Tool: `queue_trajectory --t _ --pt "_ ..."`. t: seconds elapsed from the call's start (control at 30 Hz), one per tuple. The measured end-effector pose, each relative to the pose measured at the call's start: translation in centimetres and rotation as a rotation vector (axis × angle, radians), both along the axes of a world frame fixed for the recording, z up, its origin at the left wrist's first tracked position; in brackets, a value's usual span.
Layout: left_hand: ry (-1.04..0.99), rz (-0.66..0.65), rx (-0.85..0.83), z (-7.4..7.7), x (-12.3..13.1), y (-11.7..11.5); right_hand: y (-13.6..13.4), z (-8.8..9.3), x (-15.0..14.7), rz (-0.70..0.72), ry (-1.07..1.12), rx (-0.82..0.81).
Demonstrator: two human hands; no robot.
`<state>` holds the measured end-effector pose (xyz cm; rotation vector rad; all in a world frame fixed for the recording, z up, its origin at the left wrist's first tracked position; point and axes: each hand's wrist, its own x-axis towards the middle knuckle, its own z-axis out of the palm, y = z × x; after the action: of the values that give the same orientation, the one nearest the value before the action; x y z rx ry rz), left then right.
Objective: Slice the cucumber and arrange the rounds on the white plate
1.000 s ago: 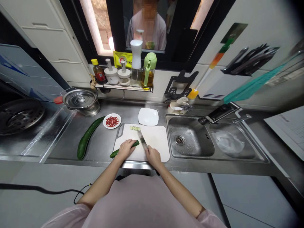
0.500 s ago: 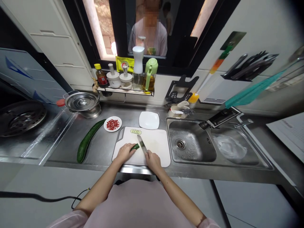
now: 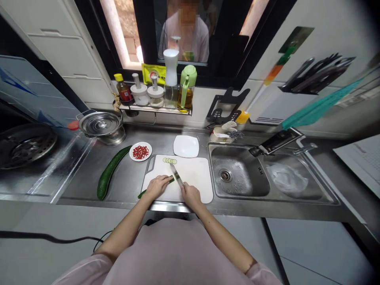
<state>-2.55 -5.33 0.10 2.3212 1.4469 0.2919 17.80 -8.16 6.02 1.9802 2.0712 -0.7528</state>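
Note:
On a white cutting board (image 3: pixel 192 174) lies a green cucumber (image 3: pixel 143 193), mostly hidden under my left hand (image 3: pixel 158 186), whose fingers curl down over it and hold it. My right hand (image 3: pixel 191 195) is closed round the handle of a knife (image 3: pixel 177 176). The blade slants up and left, and its edge meets the cucumber's cut end beside my left fingertips. Several thin cucumber slices (image 3: pixel 170 160) lie in a row at the board's far edge.
A whole cucumber (image 3: pixel 109 171) lies on the steel counter to the left, with a small plate of red chilli pieces (image 3: pixel 140 151) and an empty white plate (image 3: pixel 185 146) behind the board. Right of the board is the sink (image 3: pixel 237 176). A lidded pot (image 3: pixel 101 126) stands back left.
The knife blade has shifted slightly left along the cucumber, toward my left fingers. The view tilted down half a second ago and is back where it was.

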Motion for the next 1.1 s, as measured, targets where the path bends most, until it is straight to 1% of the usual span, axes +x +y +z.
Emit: queue_trajectory --t 0.27,0.47,0.9,1.1 --pt "0.018 0.078 -0.024 -0.5 0.3 -0.1 -0.1 -0.2 -0.6 0.008 0.021 0.015" --pt "0.028 0.068 -0.018 -1.0 0.0 -0.1 0.0 -0.3 -0.8 0.036 0.010 0.009" --pt "0.013 0.060 -0.003 -1.5 -0.1 0.1 0.0 -0.6 -1.1 0.048 0.016 0.026" --pt "0.008 0.052 -0.008 -1.4 -0.1 0.3 0.4 -0.4 -1.4 0.058 0.019 0.016"
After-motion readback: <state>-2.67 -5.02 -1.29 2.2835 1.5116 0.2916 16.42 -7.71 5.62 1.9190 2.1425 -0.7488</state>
